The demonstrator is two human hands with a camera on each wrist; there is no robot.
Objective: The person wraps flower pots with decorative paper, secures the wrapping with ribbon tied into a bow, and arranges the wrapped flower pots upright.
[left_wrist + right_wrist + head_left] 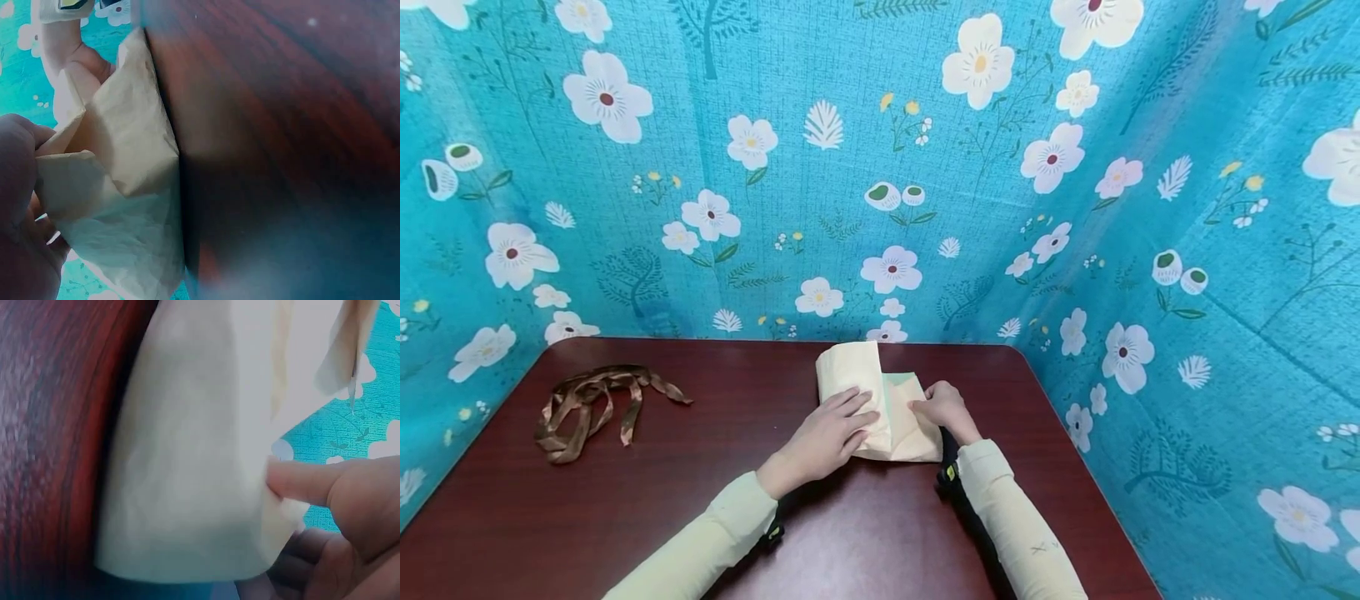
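Observation:
Folded cream paper (pixel 912 433) lies near the back of the table, with a raised, creased flap on its left side. My left hand (pixel 827 433) rests on that flap, fingers spread over it. At the right edge, my right hand (pixel 947 410) pinches the paper between thumb and fingers. In the right wrist view the thumb (pixel 306 478) presses on the upper face of the paper (pixel 181 456), and the other fingers are partly hidden below it. Open folds of the paper (pixel 125 125) show beside the left hand (pixel 22 200) in the left wrist view.
A brown satin ribbon (pixel 583 404) lies in loose loops at the left of the dark red-brown table (pixel 715 500). Blue flowered cloth (pixel 820 208) hangs close behind the table and along its right side.

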